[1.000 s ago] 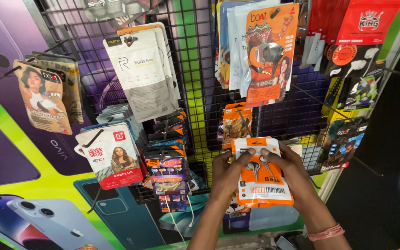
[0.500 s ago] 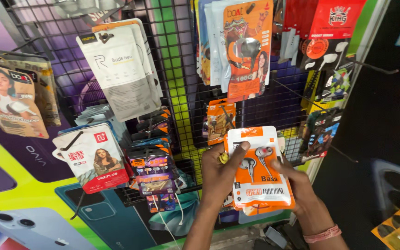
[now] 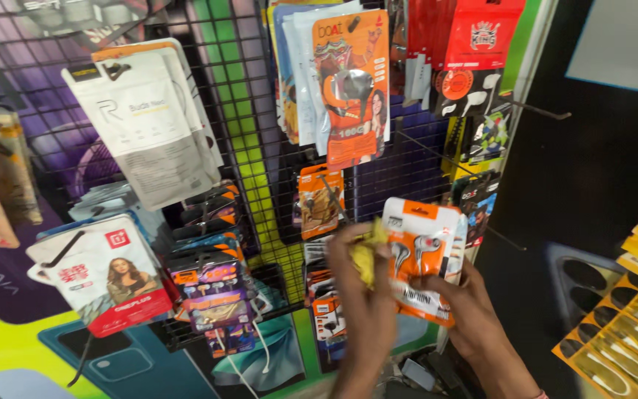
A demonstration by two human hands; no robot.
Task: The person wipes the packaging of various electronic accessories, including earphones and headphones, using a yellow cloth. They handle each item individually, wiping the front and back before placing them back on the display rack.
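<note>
wire rack (image 3: 260, 185) | hanging packets (image 3: 348, 89) crowd earphone pack (image 3: 422, 258) | right hand (image 3: 474, 310) grips

left hand (image 3: 363, 284) now clutching yellow cloth (image 3: 367, 255), earphone pack (image 3: 422, 258) shifted right, tilted

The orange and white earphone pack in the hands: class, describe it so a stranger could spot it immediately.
Start at the black wire grid hung with packets. Low on its right side, the right hand grips the orange and white earphone pack. Unlike its neighbours, it is off the hooks.
</note>
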